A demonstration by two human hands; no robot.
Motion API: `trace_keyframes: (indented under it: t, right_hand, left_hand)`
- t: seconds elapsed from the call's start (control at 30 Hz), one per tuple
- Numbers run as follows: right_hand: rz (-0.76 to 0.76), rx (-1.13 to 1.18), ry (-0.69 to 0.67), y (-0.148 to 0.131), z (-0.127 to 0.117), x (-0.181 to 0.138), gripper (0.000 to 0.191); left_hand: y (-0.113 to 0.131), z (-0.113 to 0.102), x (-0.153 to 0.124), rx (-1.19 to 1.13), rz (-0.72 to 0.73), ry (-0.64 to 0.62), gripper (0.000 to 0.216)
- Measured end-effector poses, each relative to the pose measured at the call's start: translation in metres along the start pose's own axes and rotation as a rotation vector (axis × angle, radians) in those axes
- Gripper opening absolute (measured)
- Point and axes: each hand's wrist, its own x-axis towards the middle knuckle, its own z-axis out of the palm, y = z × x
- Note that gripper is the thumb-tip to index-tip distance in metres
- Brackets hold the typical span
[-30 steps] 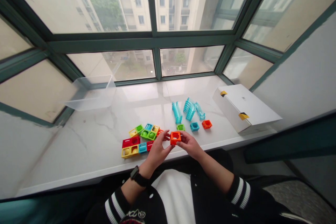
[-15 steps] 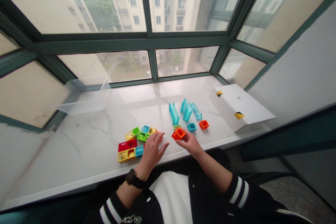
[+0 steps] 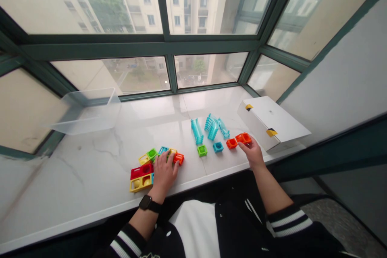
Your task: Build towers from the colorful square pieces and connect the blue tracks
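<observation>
Orange block (image 3: 243,138) is in the right hand (image 3: 252,151), pinched between thumb and fingers at the right end of the row of loose blocks. Its left side sits right by another orange block, the single orange cube (image 3: 231,143) (can't tell if they touch). Row continues leftward: blue cube (image 3: 218,147), then green cube (image 3: 202,150), gaps between them.

Left hand (image 3: 165,171) is palm down over the block cluster, fingers spread, not visibly gripping anything. Thumb and fingertips are by the red-orange block (image 3: 179,159) at the cluster's right end (contact unclear). Also showing around that hand: red blocks (image 3: 142,170), yellow blocks (image 3: 140,183) in front of them, a green block (image 3: 152,154) behind. The rest is partly covered.

Behind the cubes: three teal track pieces, one straight (image 3: 197,132), one curved (image 3: 211,126), one smaller (image 3: 223,128).

Edges: both forearms cross the counter's front edge (image 3: 193,180); yellow blocks are near it. White box (image 3: 275,119) is the tight side, its near corner just beyond the right hand. Clear bin (image 3: 84,129) is back left at the window, well apart from the cluster; roomier that way, with bare marble countertop (image 3: 81,181) between.
</observation>
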Motion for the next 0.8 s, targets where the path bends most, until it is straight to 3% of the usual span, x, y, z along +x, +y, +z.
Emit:
trace_keyframes:
  t: [0.27,0.4,0.53,0.8]
  right_hand:
    - [-0.086,-0.417,-0.054,0.041,-0.001,0.027,0.078]
    - [-0.09,-0.473,-0.069,0.056,-0.001,0.033,0.077]
    - [-0.036,-0.501,-0.096,0.061,-0.004,0.034,0.08]
    - [-0.077,-0.601,-0.153,0.058,-0.007,0.036,0.079]
  left_hand:
    - [0.002,-0.002,0.001,-0.021,-0.019,-0.008,0.037]
    - [0.002,-0.002,0.001,0.01,-0.005,-0.005,0.038]
    - [0.003,-0.003,0.001,0.086,-0.008,-0.048,0.04]
    - [0.004,-0.004,0.001,0.13,-0.01,-0.067,0.04]
